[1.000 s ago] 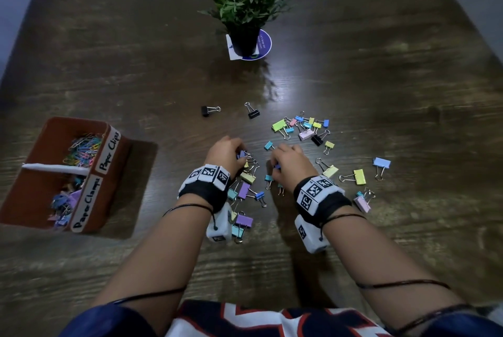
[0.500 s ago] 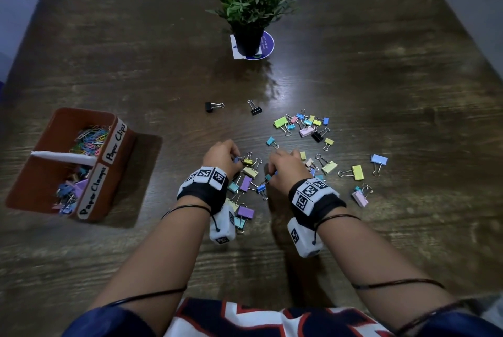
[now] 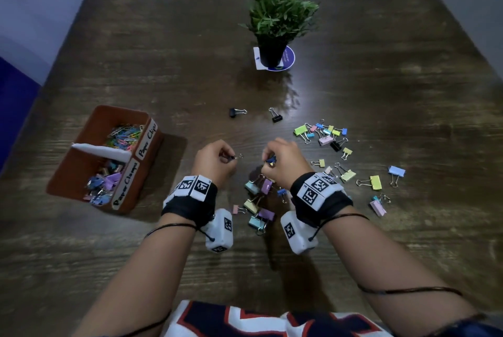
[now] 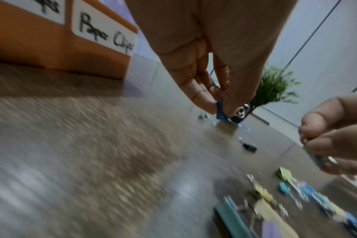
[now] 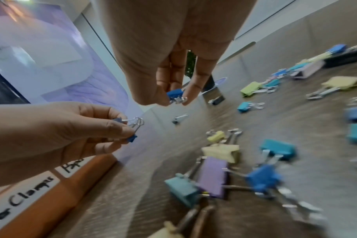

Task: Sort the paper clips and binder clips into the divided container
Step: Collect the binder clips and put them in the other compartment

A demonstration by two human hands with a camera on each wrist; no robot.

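Left hand (image 3: 215, 161): raised just above the table (image 3: 381, 91), fingers curled, thumb and fingertips pinching small blue binder clips (image 5: 130, 130) with silver wire handles sticking out; at least two blue bodies show in the right wrist view, the exact count cannot be told. Right hand (image 3: 284, 162): beside the left, apart from it, also off the surface, thumb and fingers pinched together on one small blue clip (image 5: 174, 94), its wire handles pointing down. Loose clips (image 3: 261, 200): a cluster in teal, purple, pale yellow, pink and blue lies on the table between and just below the two wrists. Second cluster (image 3: 324, 135): mixed green, blue, pink, yellow and black clips, to the right of and beyond the right hand, with single yellow, light blue and lilac ones scattered further right. Two black clips (image 3: 236, 112) lie apart from the rest, beyond the hands. Divided box (image 3: 81, 162): brown, at the left of the table, well apart from the hands; a white divider splits it. Far compartment, labelled "Paper Clips", holds coloured paper clips (image 3: 125, 135); near compartment, labelled "Paper Clamps", holds binder clips (image 3: 103, 184). Potted plant (image 3: 280, 15): black pot on a round blue coaster, at the far middle of the table.
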